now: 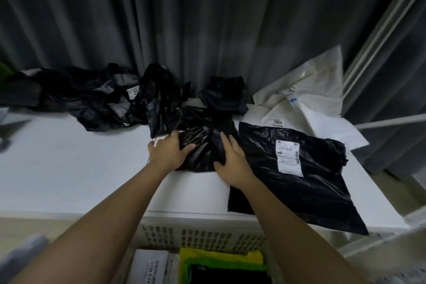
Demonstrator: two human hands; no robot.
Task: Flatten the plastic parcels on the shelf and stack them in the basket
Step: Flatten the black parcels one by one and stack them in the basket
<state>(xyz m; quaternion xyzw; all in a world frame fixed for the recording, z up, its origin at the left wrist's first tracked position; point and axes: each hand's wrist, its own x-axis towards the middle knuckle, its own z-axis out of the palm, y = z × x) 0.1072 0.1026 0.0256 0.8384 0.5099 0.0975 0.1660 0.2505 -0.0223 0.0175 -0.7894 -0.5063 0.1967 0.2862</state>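
A crumpled black parcel [204, 138] was pressed flat on the white shelf [69, 168], left hand [169, 151] spread on its left edge, right hand [230, 163] laid open on its right, a flattened black parcel [297, 177] just right, white basket [207, 237] seen near, below the shelf.

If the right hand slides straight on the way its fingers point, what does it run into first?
The right hand points up and away across the crumpled black parcel it presses. Straight on, it would probably meet the small black parcel by the curtain first, though depth is hard to judge.
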